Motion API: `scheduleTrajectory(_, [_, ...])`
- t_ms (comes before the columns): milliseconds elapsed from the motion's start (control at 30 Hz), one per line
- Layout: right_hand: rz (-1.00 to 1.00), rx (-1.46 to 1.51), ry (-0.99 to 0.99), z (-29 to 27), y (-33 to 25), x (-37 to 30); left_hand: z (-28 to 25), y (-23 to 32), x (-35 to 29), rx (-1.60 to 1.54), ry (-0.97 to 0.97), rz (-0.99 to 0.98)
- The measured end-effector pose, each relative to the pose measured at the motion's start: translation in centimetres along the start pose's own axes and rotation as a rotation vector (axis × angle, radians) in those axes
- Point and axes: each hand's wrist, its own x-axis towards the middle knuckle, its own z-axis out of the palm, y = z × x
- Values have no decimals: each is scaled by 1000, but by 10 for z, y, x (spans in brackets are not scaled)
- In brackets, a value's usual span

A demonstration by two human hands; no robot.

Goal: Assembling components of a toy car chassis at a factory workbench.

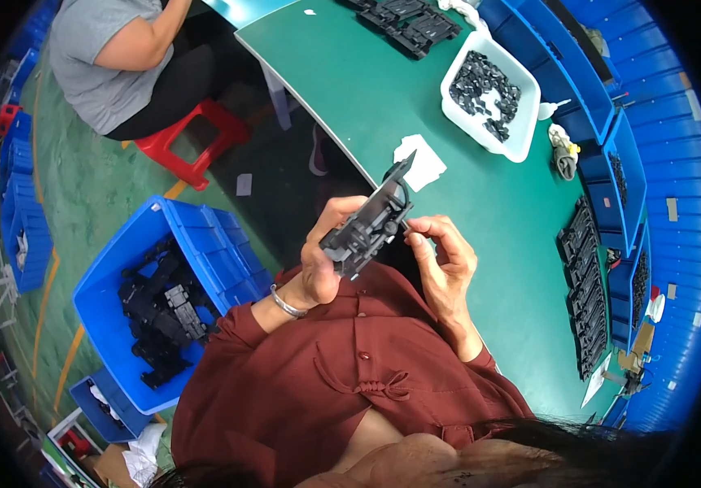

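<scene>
Black plastic part (pixel 376 216), knobbly, thin-edged, tilted, gripped in left hand (pixel 320 259); right hand (pixel 448 264) pinched closed at its edge, contents unclear; white tub (pixel 528 107) beyond the grip.

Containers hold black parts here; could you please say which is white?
The white tub on the green table, beyond the right hand; the floor crate and the bins along the table are blue.

L hand (pixel 318 264) is partly hidden behind blk plastic assy (pixel 373 221); whatever's pinched by R hand (pixel 446 267) is too small to be ID'd. Blk pcs (pixel 472 86) can't be told apart. Co-worker (pixel 110 69) is cut off by top edge.
</scene>
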Motion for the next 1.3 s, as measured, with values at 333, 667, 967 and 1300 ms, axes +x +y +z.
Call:
scheduleTrajectory(333, [16, 49, -32, 2, -4, -2, 3, -3, -7, 72, 157, 20])
scheduleTrajectory(667, [-385, -95, -29, 17, -14, 14, 15, -2, 4, 69, 380, 61])
scheduleTrajectory(967, [-609, -100, -64, 32, -19, 18, 12, 2, 2, 135, 253, -2])
scheduleTrajectory(1300, [-689, -156, -91, 36, -17, 20, 15, 9, 0, 22, 236, -112])
